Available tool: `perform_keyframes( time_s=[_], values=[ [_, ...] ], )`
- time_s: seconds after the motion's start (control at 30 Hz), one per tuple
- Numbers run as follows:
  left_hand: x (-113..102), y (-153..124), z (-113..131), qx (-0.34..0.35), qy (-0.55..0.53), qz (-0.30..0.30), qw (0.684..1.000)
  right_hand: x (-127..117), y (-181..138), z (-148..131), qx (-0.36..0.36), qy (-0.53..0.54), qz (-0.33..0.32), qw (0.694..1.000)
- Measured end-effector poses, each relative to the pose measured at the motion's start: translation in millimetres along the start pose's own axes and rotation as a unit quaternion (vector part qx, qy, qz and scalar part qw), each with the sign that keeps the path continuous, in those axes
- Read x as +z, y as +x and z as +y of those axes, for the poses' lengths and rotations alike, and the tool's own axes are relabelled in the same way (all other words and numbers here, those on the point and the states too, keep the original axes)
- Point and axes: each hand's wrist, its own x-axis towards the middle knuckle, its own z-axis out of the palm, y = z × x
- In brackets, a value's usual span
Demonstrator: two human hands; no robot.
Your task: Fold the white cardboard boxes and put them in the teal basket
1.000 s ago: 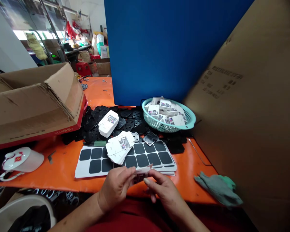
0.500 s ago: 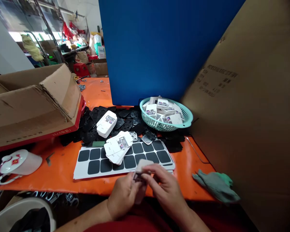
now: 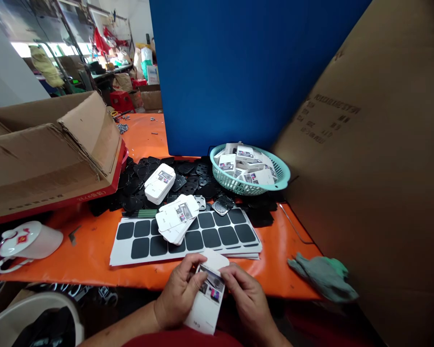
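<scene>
A white, printed cardboard box (image 3: 207, 311) is spanning the near edge of the orange-covered table (image 3: 90, 250), its plain flap pointing far. The left hand (image 3: 179, 291) is grasping its left side, thumb pressing the printed face, probably to steady it; the right hand (image 3: 248, 296) is pinching the right edge beside the flap, perhaps for control there. Farther off, a fanned stack of flat white printed cartons (image 3: 177, 219) is lying on white sheets with black rounded squares (image 3: 121, 253), seemingly for easy reach. Far right of it, a turquoise plastic basket (image 3: 282, 180) is holding white printed boxes (image 3: 262, 177).

The left fingers are mostly hiding behind the box; its contents are staying unseen. The frame is cutting off a beige plastic bin (image 3: 7, 313) at near left.
</scene>
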Motion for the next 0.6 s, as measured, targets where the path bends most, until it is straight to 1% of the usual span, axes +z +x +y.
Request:
perform_keyframes(
  time_s=[0.07, 0.13, 0.17, 0.2, 0.23, 0.3, 0.37, 0.4, 0.47, 0.5, 0.53, 0.6],
  values=[
    [-1.0, 1.6, 3.4, -0.010, -0.006, 0.006, 1.000, 3.3, 0.5, -2.7, 0.044, 0.083, 0.012, 0.995],
    [-1.7, 2.2, 4.5, -0.002, 0.026, 0.033, 0.999, 6.9, 1.6, -5.3, 0.101, 0.179, 0.012, 0.979],
    [-1.9, 2.0, 4.0, 0.011, 0.051, 0.045, 0.998, 8.2, 2.4, -6.6, 0.120, 0.205, 0.006, 0.971],
    [-2.2, 1.5, 2.9, 0.028, 0.069, 0.054, 0.996, 8.8, 3.1, -8.2, 0.120, 0.208, -0.002, 0.971],
    [-2.7, 0.7, 1.7, 0.048, 0.078, 0.059, 0.994, 8.6, 3.8, -9.9, 0.102, 0.193, -0.009, 0.976],
    [-4.3, -1.1, 0.3, 0.088, 0.086, 0.062, 0.990, 5.9, 4.2, -13.3, 0.024, 0.133, -0.021, 0.991],
    [-6.3, -2.8, 2.6, 0.120, 0.123, 0.062, 0.983, 1.7, 2.9, -15.7, -0.051, 0.076, -0.046, 0.995],
    [-7.2, -3.4, 5.5, 0.127, 0.151, 0.063, 0.978, -0.1, 1.6, -16.2, -0.072, 0.059, -0.065, 0.994],
    [-8.0, -3.9, 13.4, 0.120, 0.198, 0.063, 0.971, -1.6, -1.2, -16.5, -0.083, 0.040, -0.100, 0.991],
    [-7.9, -3.7, 17.8, 0.106, 0.208, 0.066, 0.970, -0.9, -2.4, -16.8, -0.070, 0.040, -0.102, 0.991],
    [-7.4, -3.0, 22.0, 0.085, 0.204, 0.070, 0.973, 0.7, -3.3, -17.4, -0.041, 0.052, -0.095, 0.993],
    [-5.7, -0.5, 28.8, 0.025, 0.166, 0.070, 0.983, 5.9, -3.3, -20.7, 0.058, 0.110, -0.059, 0.991]
  ],
)
